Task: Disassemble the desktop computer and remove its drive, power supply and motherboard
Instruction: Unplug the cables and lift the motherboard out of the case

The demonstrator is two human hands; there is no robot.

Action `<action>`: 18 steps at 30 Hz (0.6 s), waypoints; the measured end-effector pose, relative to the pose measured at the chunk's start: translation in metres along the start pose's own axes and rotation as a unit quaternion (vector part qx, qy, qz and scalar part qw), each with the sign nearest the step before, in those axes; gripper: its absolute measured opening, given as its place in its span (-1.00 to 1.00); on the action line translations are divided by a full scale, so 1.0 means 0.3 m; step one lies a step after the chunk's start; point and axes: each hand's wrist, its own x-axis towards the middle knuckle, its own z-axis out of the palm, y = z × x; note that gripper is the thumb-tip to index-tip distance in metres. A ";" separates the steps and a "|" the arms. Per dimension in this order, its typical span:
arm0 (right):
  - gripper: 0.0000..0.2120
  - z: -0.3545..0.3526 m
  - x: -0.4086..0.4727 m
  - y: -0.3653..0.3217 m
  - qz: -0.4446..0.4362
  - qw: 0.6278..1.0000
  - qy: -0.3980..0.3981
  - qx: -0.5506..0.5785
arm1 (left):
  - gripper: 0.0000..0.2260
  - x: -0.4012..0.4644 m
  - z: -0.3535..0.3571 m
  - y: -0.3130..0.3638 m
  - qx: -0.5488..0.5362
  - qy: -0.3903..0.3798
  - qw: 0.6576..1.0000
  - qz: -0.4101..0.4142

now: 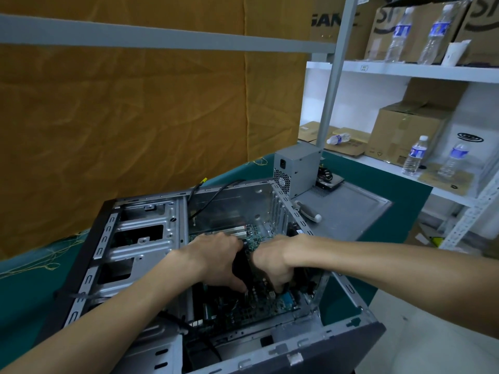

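An open grey computer case point(151, 233) lies on its side on the green table point(32, 287). The green motherboard point(243, 309) sits inside on the case floor. Both hands are down inside the case over the board. My left hand point(216, 260) and my right hand point(272, 263) grip a black block, likely the cooler point(241, 263), from either side. The block is mostly hidden by the fingers. The grey power supply point(295, 168) stands outside the case at the back right. A dark flat drive point(330, 180) lies behind it with cables.
The removed side panel point(351, 211) lies right of the case with a white-handled screwdriver point(309, 211) on it. Black cables point(216, 190) run over the case's far edge. A shelf point(405, 68) with boxes and water bottles stands at the right. An orange cloth point(135, 117) hangs behind.
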 end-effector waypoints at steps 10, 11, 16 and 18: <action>-0.81 0.029 0.024 0.025 -0.038 0.996 0.062 0.042 | -0.33 -0.001 -0.005 0.003 -0.001 -0.006 1.000 -0.001; -0.82 0.032 0.026 0.021 -0.037 0.995 0.061 0.065 | -0.35 0.000 -0.006 0.005 -0.003 -0.006 1.000 -0.001; -0.86 0.013 0.041 0.035 -0.020 0.990 0.137 0.027 | -0.35 0.001 -0.002 -0.007 -0.027 -0.009 1.000 0.002; -0.74 0.001 0.034 0.079 -0.007 0.978 0.201 0.054 | -0.34 0.003 -0.002 -0.009 -0.031 -0.011 0.999 0.002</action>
